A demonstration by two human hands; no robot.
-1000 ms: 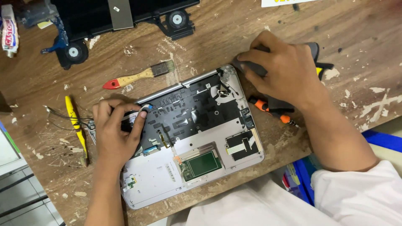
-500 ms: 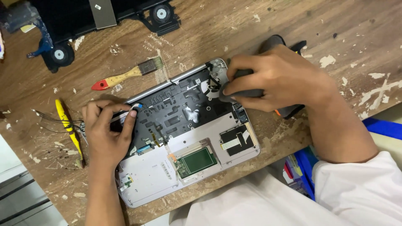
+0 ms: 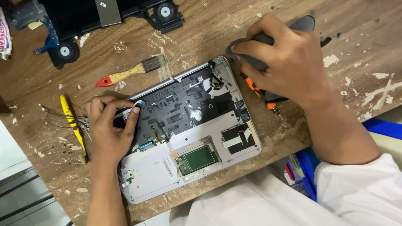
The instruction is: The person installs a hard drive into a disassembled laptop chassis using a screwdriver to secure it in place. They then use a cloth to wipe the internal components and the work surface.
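While the opened laptop shell [image 3: 188,129] is kept flat near the middle of the wooden table [image 3: 360,54], a yellow tool [image 3: 73,123] is seen at its 9 o'clock, lying apart from it. The left hand [image 3: 109,129] is placed on the shell's left edge as it was half a second ago, and its fingers [image 3: 133,114] are closed in a pinch on a small dark part with a pale strip; what that part is cannot be told. At 11 o'clock of the shell a brush [image 3: 130,73] with a red-tipped wooden handle is left lying, and at 12 o'clock, farther off, a black assembly [image 3: 163,12] with round fans is seen.

The change is found on the right. The right hand [image 3: 289,62], which was over the shell's top right corner half a second ago, has been drawn back to 2 o'clock, off the shell. Its fingers are wrapped around a dark grey tool [image 3: 255,42], and an orange-handled screwdriver [image 3: 268,98] lies partly under it. The corner near the fan opening is therefore judged to be released, while the shell is held only from the left.
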